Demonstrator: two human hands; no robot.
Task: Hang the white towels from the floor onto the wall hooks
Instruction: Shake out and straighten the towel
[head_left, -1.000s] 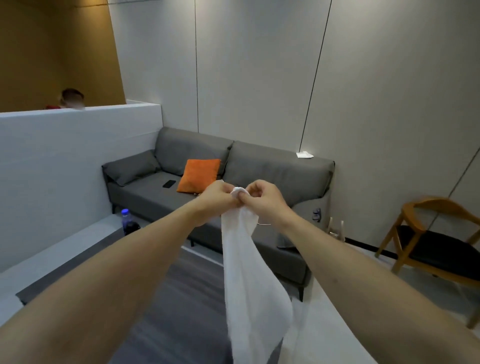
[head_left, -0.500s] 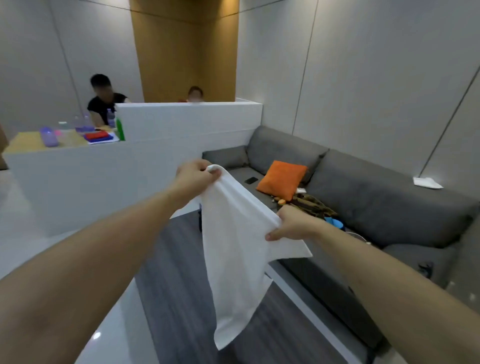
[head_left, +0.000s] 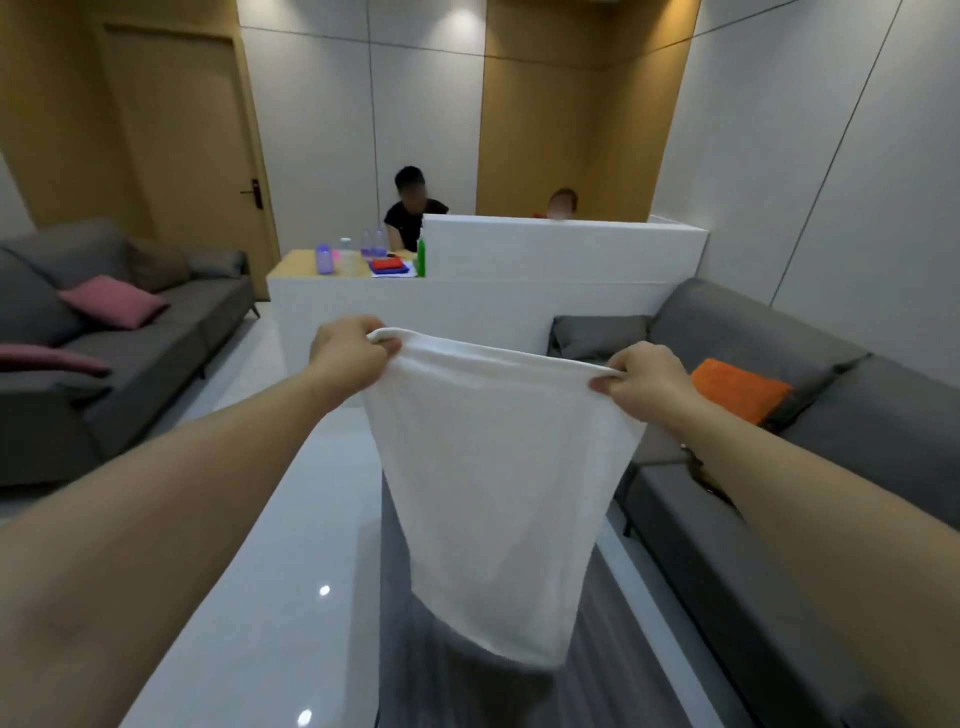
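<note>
Now that the towel (head_left: 488, 488), bunched a second ago, is spread between left hand (head_left: 349, 353) and right hand (head_left: 644, 382), each pinching a top corner (hooks unseen), hanging is readied.

The white partition (head_left: 561, 260) stands straight ahead and closes the way forward. In front of it the pale floor (head_left: 291, 519) is open and wide, so there is free room to pass. To the right of the partition a grey sofa (head_left: 810, 467) with an orange cushion (head_left: 737, 387) blocks that side. To its left a second grey sofa (head_left: 130, 353) blocks the other side, and between this one and the partition a free lane leads to the door (head_left: 187, 140).
</note>
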